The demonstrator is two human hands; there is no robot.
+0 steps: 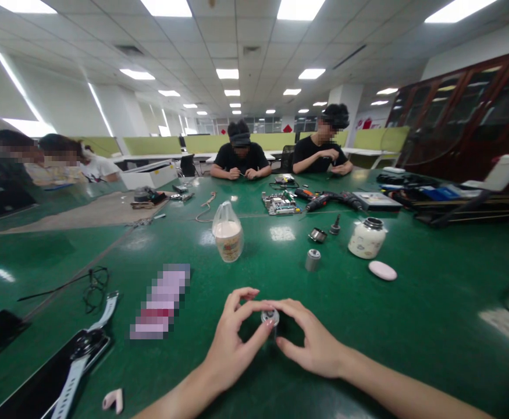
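Note:
A small round metal part (270, 317), greyish with a dark recess in its top, stands on the green table between my hands. My left hand (239, 334) pinches it, index finger behind and thumb in front. My right hand (310, 340) reaches in from the other side, its index fingertip at the back of the part and its thumb low by its right side. The fingers partly hide the part's lower body. Just beyond my hands stands a silver metal cylinder (312, 261). Farther back are a dark open metal piece (317, 234) and a small dark geared part (335, 226).
A white jar (366, 238) and a pale oval object (382, 270) are to the right; a bagged cup (228, 238) stands ahead. Leftward lie a blurred-out flat item (162, 302), a watch (84, 349) and an earbud (113, 400). Circuit boards (280, 202) and power drills (317, 201) lie beyond.

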